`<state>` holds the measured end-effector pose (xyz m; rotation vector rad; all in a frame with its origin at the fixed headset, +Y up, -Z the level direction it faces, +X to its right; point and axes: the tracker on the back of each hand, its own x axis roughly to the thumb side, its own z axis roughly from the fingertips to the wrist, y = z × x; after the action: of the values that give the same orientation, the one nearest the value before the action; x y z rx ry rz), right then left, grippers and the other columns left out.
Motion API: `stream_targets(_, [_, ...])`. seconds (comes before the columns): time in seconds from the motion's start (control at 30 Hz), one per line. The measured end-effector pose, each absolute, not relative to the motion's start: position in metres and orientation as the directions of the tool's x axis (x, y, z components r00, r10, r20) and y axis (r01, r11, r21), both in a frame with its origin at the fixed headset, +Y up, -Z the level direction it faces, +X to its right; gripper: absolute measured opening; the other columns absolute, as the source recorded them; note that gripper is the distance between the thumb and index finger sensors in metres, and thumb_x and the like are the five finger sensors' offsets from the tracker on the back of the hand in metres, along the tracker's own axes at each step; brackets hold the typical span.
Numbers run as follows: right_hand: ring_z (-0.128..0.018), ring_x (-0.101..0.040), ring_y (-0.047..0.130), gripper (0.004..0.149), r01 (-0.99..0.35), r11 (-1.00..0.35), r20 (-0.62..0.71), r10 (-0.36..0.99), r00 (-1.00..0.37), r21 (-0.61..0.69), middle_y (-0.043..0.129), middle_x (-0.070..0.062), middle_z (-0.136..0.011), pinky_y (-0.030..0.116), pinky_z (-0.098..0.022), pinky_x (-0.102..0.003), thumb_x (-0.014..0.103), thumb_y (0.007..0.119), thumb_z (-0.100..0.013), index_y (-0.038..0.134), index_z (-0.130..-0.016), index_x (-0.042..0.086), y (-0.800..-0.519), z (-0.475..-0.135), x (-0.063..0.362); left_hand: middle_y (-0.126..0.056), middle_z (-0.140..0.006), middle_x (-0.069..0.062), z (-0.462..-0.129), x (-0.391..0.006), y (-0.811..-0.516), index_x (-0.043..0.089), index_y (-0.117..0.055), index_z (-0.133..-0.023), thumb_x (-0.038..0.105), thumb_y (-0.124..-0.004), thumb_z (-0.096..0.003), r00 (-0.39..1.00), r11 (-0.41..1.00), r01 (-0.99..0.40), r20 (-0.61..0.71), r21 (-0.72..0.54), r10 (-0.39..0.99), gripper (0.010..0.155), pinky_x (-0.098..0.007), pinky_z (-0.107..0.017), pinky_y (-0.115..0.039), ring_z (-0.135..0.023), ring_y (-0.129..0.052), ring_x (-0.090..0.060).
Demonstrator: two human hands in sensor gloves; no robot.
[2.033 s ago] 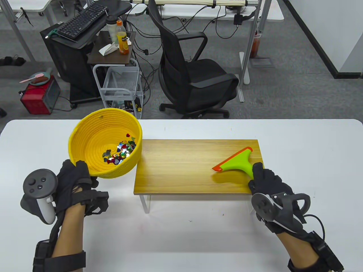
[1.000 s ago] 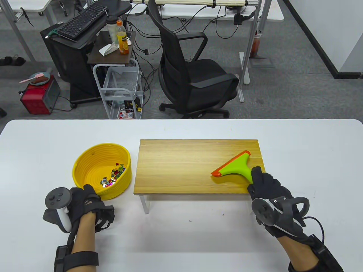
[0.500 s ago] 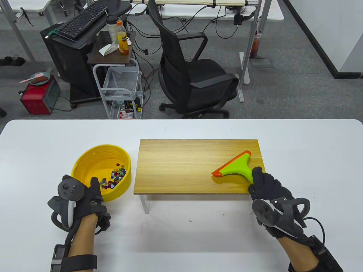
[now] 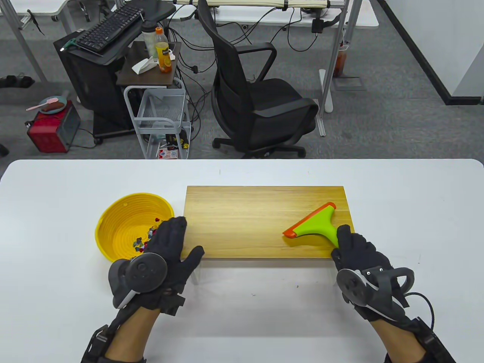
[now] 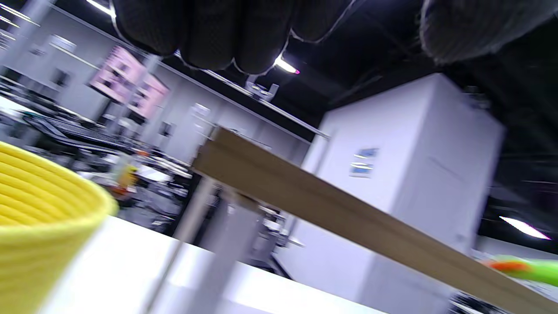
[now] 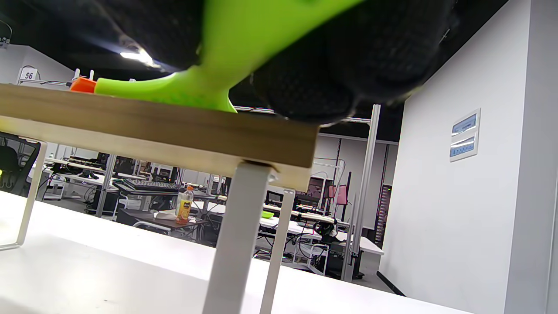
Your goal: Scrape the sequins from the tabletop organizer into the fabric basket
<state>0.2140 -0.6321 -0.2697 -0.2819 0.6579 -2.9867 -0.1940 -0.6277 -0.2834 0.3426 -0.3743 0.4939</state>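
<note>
- Sequins (image 4: 145, 238): small, shiny, multicoloured; heaped in the near-right part of the basket bowl, too many and too small to count. None seen on the wooden top. Likely featherweight and slippery, apt to scatter or cling to gloves; better pushed with a blade than picked up.
- Fabric basket (image 4: 117, 223): one, yellow coiled rope, standing on the white worktop (image 4: 56, 189) just left of the organizer, partly hidden by the left hand. Probably soft-walled and light, so liable to slide or tip if knocked; best taken by the rim or cupped under the side.
- Tabletop organizer (image 4: 245, 219): one, a flat wooden board on thin white legs, centre of the worktop. Looks stiff and stable, smooth enough for pieces to skid.
- Scraper (image 4: 315, 223): one, green body with orange edge, lying on the right end of the board, handle pointing to the near right corner. Seems rigid in the handle, probably flexible at the orange lip; handle is the place to grip.
- Left hand (image 4: 168, 251): fingers spread flat, holding nothing, hovering over the basket's right rim and the board's near left corner; contact with either not clear.
- Right hand (image 4: 357, 251): fingers wrapped round the scraper handle, seen plainly in the right wrist view.
- Hands counted: two.
</note>
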Motion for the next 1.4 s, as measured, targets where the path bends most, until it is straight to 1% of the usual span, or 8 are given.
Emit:
stream_targets(0.2, [-0.059, -0.033, 0.097, 0.060, 0.038, -0.904, 0.157, -0.115, -0.981, -0.427, 0.078, -0.020, -0.094, 0.088, -0.040, -0.039, 0.039, 0.072, -0.060, 0.055, -0.109, 0.008, -0.632, -0.268, 0.215, -0.079, -0.101, -0.009, -0.264, -0.154, -0.637, 0.023, -0.064, -0.099, 0.067, -0.075, -0.0419, 0.715, 0.826, -0.512, 0.650, 0.236, 0.258, 0.072, -0.051, -0.069, -0.074, -0.089, -0.085, -0.035])
stream_targets(0.33, [-0.059, -0.033, 0.097, 0.060, 0.037, -0.902, 0.153, -0.114, -0.982, -0.430, 0.078, -0.020, -0.094, 0.088, -0.040, -0.039, 0.039, 0.072, -0.060, 0.055, -0.109, 0.008, -0.633, -0.266, 0.215, -0.082, -0.099, -0.009, -0.259, -0.138, -0.649, 0.023, -0.067, -0.097, 0.066, -0.077, -0.0405, 0.637, 0.824, -0.532, 0.733, 0.194, 0.239, 0.072, -0.050, -0.068, -0.077, -0.086, -0.088, -0.035])
stream_targets(0.5, [-0.059, -0.033, 0.097, 0.060, 0.037, -0.902, 0.152, -0.112, -0.982, -0.430, 0.078, -0.020, -0.094, 0.087, -0.040, -0.039, 0.039, 0.072, -0.060, 0.054, -0.109, 0.008, -0.634, -0.265, 0.215, -0.084, -0.097, -0.009, -0.250, -0.123, -0.670, 0.022, -0.068, -0.096, 0.066, -0.076, -0.0400, 0.585, 0.835, -0.519, 0.787, 0.180, 0.194, 0.072, -0.050, -0.066, -0.079, -0.083, -0.091, -0.035])
stream_targets(0.73, [-0.059, -0.034, 0.097, 0.061, 0.048, -0.901, 0.145, -0.122, -0.982, -0.432, 0.078, -0.020, -0.095, 0.087, -0.040, -0.039, 0.038, 0.072, -0.060, 0.054, -0.109, 0.008, -0.632, -0.265, 0.214, -0.084, -0.097, -0.010, -0.252, -0.113, -0.689, 0.020, -0.067, -0.096, 0.066, -0.076, -0.0401, 0.569, 0.856, -0.495, 0.799, 0.145, 0.194, 0.073, -0.051, -0.066, -0.078, -0.083, -0.090, -0.036])
stream_targets(0.93, [-0.061, -0.035, 0.096, 0.061, 0.047, -0.900, 0.067, -0.084, -0.994, -0.433, 0.076, -0.021, -0.096, 0.087, -0.041, -0.040, 0.037, 0.072, -0.060, 0.052, -0.109, 0.007, -0.622, -0.267, 0.231, -0.084, -0.097, -0.010, -0.254, -0.112, -0.695, 0.020, -0.067, -0.096, 0.066, -0.076, -0.0404, 0.572, 0.861, -0.488, 0.798, 0.144, 0.191, 0.073, -0.052, -0.065, -0.078, -0.083, -0.090, -0.036])
stream_targets(1.03, [-0.062, -0.036, 0.095, 0.061, 0.026, -0.913, 0.022, -0.038, -0.999, -0.407, 0.074, -0.023, -0.096, 0.086, -0.042, -0.041, 0.036, 0.072, -0.060, 0.051, -0.110, 0.006, -0.621, -0.272, 0.245, -0.084, -0.096, -0.011, -0.253, -0.111, -0.701, 0.020, -0.067, -0.096, 0.065, -0.076, -0.0405, 0.571, 0.864, -0.483, 0.799, 0.141, 0.188, 0.072, -0.052, -0.065, -0.078, -0.082, -0.090, -0.036])
stream_targets(1.17, [-0.064, -0.039, 0.092, 0.062, -0.062, -0.928, -0.031, 0.079, -0.996, -0.367, 0.071, -0.025, -0.098, 0.085, -0.045, -0.043, 0.033, 0.071, -0.061, 0.048, -0.110, 0.004, -0.626, -0.276, 0.267, -0.084, -0.096, -0.011, -0.252, -0.109, -0.706, 0.019, -0.068, -0.096, 0.065, -0.076, -0.0402, 0.570, 0.873, -0.467, 0.802, 0.140, 0.176, 0.073, -0.052, -0.064, -0.078, -0.082, -0.091, -0.037])
stream_targets(1.4, [-0.069, -0.044, 0.087, 0.063, -0.106, -0.930, -0.146, 0.166, -0.975, -0.353, 0.061, -0.032, -0.100, 0.083, -0.049, -0.047, 0.027, 0.065, -0.060, 0.038, -0.110, -0.002, -0.640, -0.281, 0.299, -0.084, -0.095, -0.012, -0.251, -0.107, -0.708, 0.019, -0.068, -0.096, 0.066, -0.076, -0.0403, 0.565, 0.876, -0.464, 0.806, 0.133, 0.177, 0.073, -0.052, -0.064, -0.078, -0.081, -0.091, -0.037])
